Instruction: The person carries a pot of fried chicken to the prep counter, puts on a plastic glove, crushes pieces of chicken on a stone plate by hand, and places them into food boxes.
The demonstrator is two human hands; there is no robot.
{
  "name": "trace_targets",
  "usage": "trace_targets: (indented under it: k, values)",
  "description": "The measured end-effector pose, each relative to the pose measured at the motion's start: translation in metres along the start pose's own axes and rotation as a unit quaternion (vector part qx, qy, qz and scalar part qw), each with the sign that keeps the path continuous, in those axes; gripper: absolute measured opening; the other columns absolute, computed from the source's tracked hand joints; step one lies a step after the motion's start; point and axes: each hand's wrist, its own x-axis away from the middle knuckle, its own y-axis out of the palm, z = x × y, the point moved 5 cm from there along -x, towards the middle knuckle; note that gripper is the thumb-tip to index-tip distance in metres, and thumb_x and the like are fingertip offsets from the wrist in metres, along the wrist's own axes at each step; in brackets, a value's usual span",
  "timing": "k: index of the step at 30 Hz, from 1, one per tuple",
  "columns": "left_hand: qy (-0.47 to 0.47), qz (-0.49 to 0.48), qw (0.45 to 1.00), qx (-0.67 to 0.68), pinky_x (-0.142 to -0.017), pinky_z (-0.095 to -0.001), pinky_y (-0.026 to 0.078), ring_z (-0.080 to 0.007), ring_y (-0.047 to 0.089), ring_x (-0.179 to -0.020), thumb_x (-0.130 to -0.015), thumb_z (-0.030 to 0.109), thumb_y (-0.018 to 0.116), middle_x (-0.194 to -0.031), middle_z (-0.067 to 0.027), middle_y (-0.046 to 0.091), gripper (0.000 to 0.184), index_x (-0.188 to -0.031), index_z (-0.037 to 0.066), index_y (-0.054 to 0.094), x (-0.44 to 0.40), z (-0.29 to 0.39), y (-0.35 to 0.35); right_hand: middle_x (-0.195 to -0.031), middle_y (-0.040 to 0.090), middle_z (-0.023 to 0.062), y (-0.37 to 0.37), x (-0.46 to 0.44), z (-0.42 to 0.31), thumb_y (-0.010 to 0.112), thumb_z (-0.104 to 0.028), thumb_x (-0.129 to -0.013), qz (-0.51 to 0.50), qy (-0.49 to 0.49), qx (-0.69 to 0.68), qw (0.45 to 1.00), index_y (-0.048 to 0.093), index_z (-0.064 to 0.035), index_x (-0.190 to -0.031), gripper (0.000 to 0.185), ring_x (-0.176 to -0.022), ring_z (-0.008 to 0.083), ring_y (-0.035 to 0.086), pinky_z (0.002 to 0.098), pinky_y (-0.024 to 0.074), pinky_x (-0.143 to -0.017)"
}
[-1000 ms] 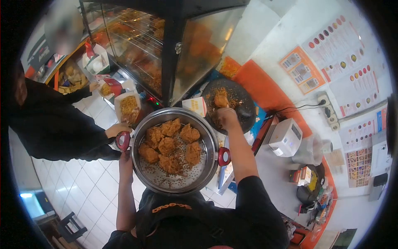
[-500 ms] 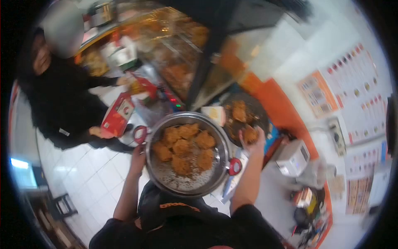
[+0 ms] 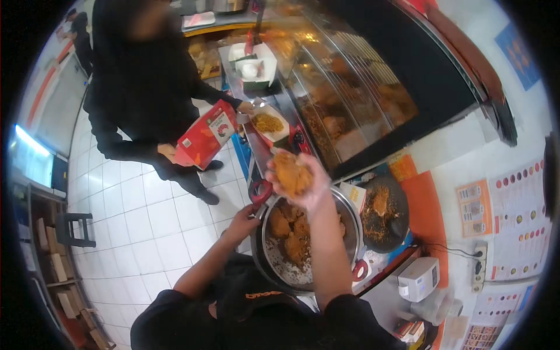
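A piece of fried chicken (image 3: 293,175) is held in my right hand (image 3: 315,184), its fingers wrapped round it, raised above the pot. The big round metal pot (image 3: 261,248) has red handles and a perforated bottom scattered with crumbs; several more fried chicken pieces (image 3: 297,248) lie inside, partly covered by my right forearm. My left hand (image 3: 242,226) grips the pot's left side, just below the red handle (image 3: 259,191). Past my right hand, an open carton of noodles (image 3: 268,122) rests on the counter.
A co-worker (image 3: 146,87) in black stands ahead on the left, holding a red box (image 3: 207,135), other hand at the noodle carton. A glass display case (image 3: 356,87) fills the front right. Beside the pot, a dark stone mortar (image 3: 394,233) carries crumbs. A black stool (image 3: 76,228) stands left.
My right hand has carried the chicken piece from the stone mortar leftward and forward over the pot. My left hand stays on the pot. The view has turned, and the co-worker's red box appears farther right.
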Motion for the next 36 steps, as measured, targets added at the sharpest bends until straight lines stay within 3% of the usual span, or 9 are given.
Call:
trace_targets:
  k: [6,9,12,17,19,23,25,29,36]
  values:
    - [0.024,-0.026,0.999,0.020,-0.088,-0.0308,0.049,-0.0177,0.061,-0.097,-0.078,0.001,0.059,-0.114,-0.0086,0.063,0.050,-0.128,0.000,0.053,-0.008,-0.006,-0.006,-0.117,0.064,0.0193,-0.037,-0.147,-0.016,0.052,-0.039,-0.088,0.054,0.002,0.032,0.998,0.054,0.0022,-0.127,0.056,-0.102,0.0361,0.064,0.0475,0.0558,-0.084]
    - [-0.004,-0.037,0.999,-0.012,-0.090,-0.0320,0.048,-0.0174,0.061,-0.100,-0.081,0.003,0.059,-0.118,-0.0094,0.063,0.051,-0.131,0.001,0.052,-0.011,-0.018,-0.016,-0.119,0.063,0.0188,-0.086,-0.208,-0.031,0.052,-0.039,-0.088,0.180,-0.015,0.049,0.982,0.055,0.0020,-0.124,0.055,-0.105,0.0347,0.063,0.0490,0.0550,-0.086]
    - [0.002,-0.056,0.998,-0.015,-0.102,-0.0360,0.044,-0.0213,0.056,-0.118,-0.085,0.000,0.057,-0.133,-0.0126,0.057,0.054,-0.138,0.000,0.047,-0.010,-0.004,-0.015,-0.122,0.062,0.0172,-0.101,-0.235,-0.051,0.053,-0.037,-0.088,0.210,-0.116,0.014,0.971,0.056,-0.0006,-0.123,0.051,-0.109,0.0344,0.062,0.0519,0.0521,-0.091]
    - [0.007,-0.090,0.996,-0.019,-0.104,-0.0366,0.043,-0.0219,0.054,-0.122,-0.083,-0.003,0.057,-0.137,-0.0138,0.054,0.061,-0.142,-0.001,0.041,-0.016,-0.004,-0.018,-0.121,0.061,0.0152,-0.094,-0.218,-0.056,0.056,-0.023,-0.089,0.175,-0.234,0.023,0.956,0.057,-0.0043,-0.121,0.037,-0.114,0.0329,0.058,0.0488,0.0464,-0.097]
    - [0.036,-0.108,0.993,0.003,-0.102,-0.0360,0.044,-0.0214,0.055,-0.120,-0.082,-0.003,0.057,-0.136,-0.0130,0.054,0.063,-0.143,0.000,0.040,-0.025,-0.024,-0.019,-0.119,0.060,0.0170,-0.078,-0.188,-0.050,0.058,-0.016,-0.087,0.291,-0.217,0.070,0.929,0.053,0.0020,-0.123,0.040,-0.112,0.0327,0.059,0.0445,0.0469,-0.099]
    - [0.029,-0.113,0.993,-0.025,-0.091,-0.0342,0.049,-0.0191,0.059,-0.107,-0.084,-0.001,0.056,-0.126,-0.0098,0.058,0.057,-0.139,0.002,0.044,-0.028,-0.020,-0.019,-0.118,0.060,0.0163,-0.080,-0.125,-0.044,0.069,-0.014,-0.083,0.273,-0.178,0.167,0.930,0.053,0.0020,-0.123,0.047,-0.110,0.0320,0.059,0.0430,0.0481,-0.097]
    - [0.006,-0.110,0.992,-0.064,-0.085,-0.0333,0.051,-0.0188,0.061,-0.101,-0.085,0.005,0.058,-0.119,-0.0093,0.061,0.051,-0.135,0.002,0.048,-0.025,-0.017,-0.024,-0.121,0.060,0.0171,-0.011,-0.049,-0.031,0.069,-0.015,-0.084,0.222,-0.195,0.188,0.937,0.050,0.0023,-0.130,0.054,-0.111,0.0316,0.060,0.0414,0.0490,-0.096]
    - [-0.119,-0.134,0.981,-0.081,-0.077,-0.0334,0.052,-0.0188,0.062,-0.094,-0.089,0.015,0.061,-0.106,-0.0087,0.066,0.038,-0.125,0.002,0.055,-0.008,0.028,-0.039,-0.128,0.058,0.0207,0.036,0.087,-0.017,0.068,-0.013,-0.084,0.252,-0.215,0.191,0.924,0.045,0.0028,-0.139,0.062,-0.111,0.0339,0.063,0.0391,0.0505,-0.095]
    - [-0.014,-0.171,0.981,-0.091,-0.084,-0.0311,0.050,-0.0163,0.062,-0.095,-0.089,0.006,0.057,-0.106,-0.0087,0.066,0.029,-0.116,-0.002,0.058,-0.007,0.037,-0.042,-0.117,0.064,0.0177,-0.070,0.335,0.043,0.058,-0.022,-0.091,0.607,-0.467,0.053,0.641,0.054,-0.0009,-0.127,0.042,-0.097,0.0310,0.066,0.0382,0.0539,-0.082]
